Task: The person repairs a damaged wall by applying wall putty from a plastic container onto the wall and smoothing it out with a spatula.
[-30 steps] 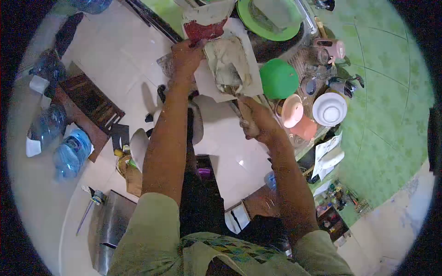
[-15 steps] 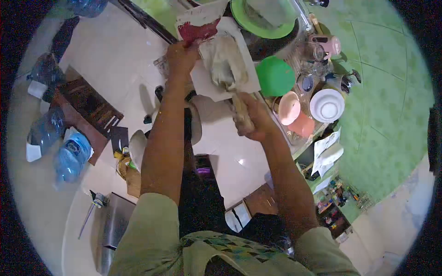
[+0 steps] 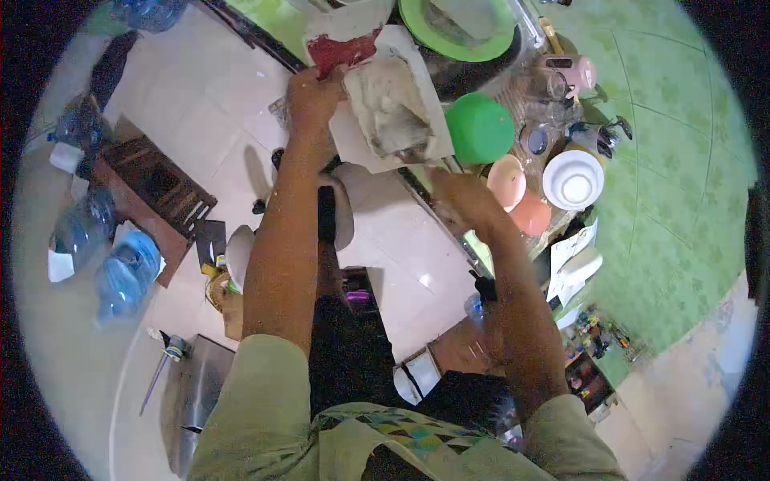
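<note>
Head view: your left hand [image 3: 317,94] closes its grip on the near edge of a white board [image 3: 353,140], which is held tilted beside the desk [image 3: 480,244] edge. A grey lumpy mass [image 3: 393,104] lies on the board. Your right hand [image 3: 461,200] sits just below the board's lower corner. Motion blur hides its grip, so you cannot tell whether it holds anything. Obstructions on the desk, to the right: an upturned green bowl [image 3: 480,128] just beside the board, then a pink bowl [image 3: 505,180], an orange cup [image 3: 531,215] and a white bowl [image 3: 573,180]. A green plate [image 3: 413,28] beyond the board carries a pale flat piece. Water bottles [image 3: 124,268] lie on the floor at left.
</note>
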Demonstrator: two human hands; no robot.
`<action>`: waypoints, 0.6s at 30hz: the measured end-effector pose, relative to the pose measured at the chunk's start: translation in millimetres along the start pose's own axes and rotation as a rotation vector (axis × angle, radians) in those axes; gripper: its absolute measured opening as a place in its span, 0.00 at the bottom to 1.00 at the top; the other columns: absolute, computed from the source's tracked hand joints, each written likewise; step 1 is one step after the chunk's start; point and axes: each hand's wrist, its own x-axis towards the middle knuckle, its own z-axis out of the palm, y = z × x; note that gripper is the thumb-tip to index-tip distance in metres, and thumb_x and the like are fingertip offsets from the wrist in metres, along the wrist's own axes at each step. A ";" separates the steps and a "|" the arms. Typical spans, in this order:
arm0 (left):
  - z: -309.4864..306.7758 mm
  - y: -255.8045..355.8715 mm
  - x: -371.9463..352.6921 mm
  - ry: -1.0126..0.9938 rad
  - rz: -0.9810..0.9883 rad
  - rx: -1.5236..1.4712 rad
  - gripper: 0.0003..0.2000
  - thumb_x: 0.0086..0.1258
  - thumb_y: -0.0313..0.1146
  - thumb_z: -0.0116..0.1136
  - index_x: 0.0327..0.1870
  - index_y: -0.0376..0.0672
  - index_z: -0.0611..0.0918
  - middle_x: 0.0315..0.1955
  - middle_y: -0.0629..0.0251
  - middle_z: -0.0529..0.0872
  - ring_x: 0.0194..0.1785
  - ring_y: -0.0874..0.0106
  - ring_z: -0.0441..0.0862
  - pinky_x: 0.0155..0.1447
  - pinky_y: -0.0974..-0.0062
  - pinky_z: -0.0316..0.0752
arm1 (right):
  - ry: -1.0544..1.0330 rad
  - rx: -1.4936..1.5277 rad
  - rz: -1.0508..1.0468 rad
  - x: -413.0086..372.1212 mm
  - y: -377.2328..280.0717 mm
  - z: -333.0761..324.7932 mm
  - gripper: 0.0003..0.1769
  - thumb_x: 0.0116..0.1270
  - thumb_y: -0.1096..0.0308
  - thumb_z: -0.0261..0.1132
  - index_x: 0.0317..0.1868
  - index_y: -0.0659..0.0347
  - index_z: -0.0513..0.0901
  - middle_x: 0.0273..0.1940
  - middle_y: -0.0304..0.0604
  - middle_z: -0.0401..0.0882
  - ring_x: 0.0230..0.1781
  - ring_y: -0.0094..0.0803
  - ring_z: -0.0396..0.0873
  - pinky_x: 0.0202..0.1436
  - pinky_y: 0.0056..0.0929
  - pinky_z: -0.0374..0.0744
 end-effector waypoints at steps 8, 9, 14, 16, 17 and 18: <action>2.8 -33.7 7.8 0.001 0.176 0.096 0.13 0.64 0.40 0.64 0.37 0.38 0.86 0.21 0.62 0.85 0.21 0.73 0.81 0.30 0.73 0.76 | 0.474 -1.211 -0.523 -22.3 -73.6 -83.5 0.26 0.57 0.42 0.66 0.40 0.59 0.84 0.35 0.53 0.82 0.39 0.50 0.81 0.45 0.43 0.79; 3.2 -25.6 7.2 0.011 0.060 0.010 0.13 0.63 0.40 0.64 0.36 0.38 0.86 0.18 0.63 0.84 0.21 0.74 0.80 0.32 0.72 0.77 | 0.507 -1.269 -0.561 -17.1 -89.4 -100.9 0.26 0.56 0.42 0.67 0.36 0.60 0.84 0.31 0.52 0.82 0.34 0.49 0.82 0.42 0.44 0.79; 1.4 -17.7 4.2 0.042 0.048 0.028 0.13 0.61 0.41 0.65 0.34 0.38 0.86 0.18 0.61 0.85 0.22 0.70 0.82 0.35 0.70 0.77 | 0.315 -1.456 -0.510 -15.4 -159.5 -118.8 0.23 0.48 0.46 0.71 0.30 0.61 0.85 0.28 0.53 0.82 0.30 0.48 0.83 0.40 0.45 0.80; -0.2 -12.9 4.0 0.011 -0.002 0.048 0.14 0.61 0.42 0.65 0.34 0.38 0.86 0.18 0.60 0.85 0.22 0.68 0.83 0.36 0.70 0.77 | 0.279 -1.644 -0.685 -8.3 -170.6 -108.3 0.21 0.44 0.51 0.72 0.29 0.61 0.85 0.27 0.53 0.82 0.30 0.49 0.83 0.40 0.45 0.81; 0.3 -16.8 5.3 0.006 0.012 0.071 0.14 0.61 0.42 0.65 0.34 0.38 0.86 0.19 0.60 0.85 0.23 0.69 0.84 0.35 0.70 0.77 | 0.320 -1.622 -0.627 2.8 -170.7 -95.6 0.21 0.42 0.51 0.73 0.30 0.60 0.86 0.28 0.53 0.82 0.31 0.50 0.83 0.41 0.45 0.82; -0.2 -20.7 7.4 -0.001 0.026 0.095 0.14 0.61 0.42 0.65 0.34 0.38 0.86 0.19 0.59 0.86 0.24 0.69 0.84 0.35 0.71 0.78 | 0.323 -1.620 -0.625 6.3 -173.8 -91.0 0.21 0.42 0.51 0.73 0.30 0.60 0.86 0.28 0.53 0.82 0.31 0.50 0.83 0.41 0.45 0.82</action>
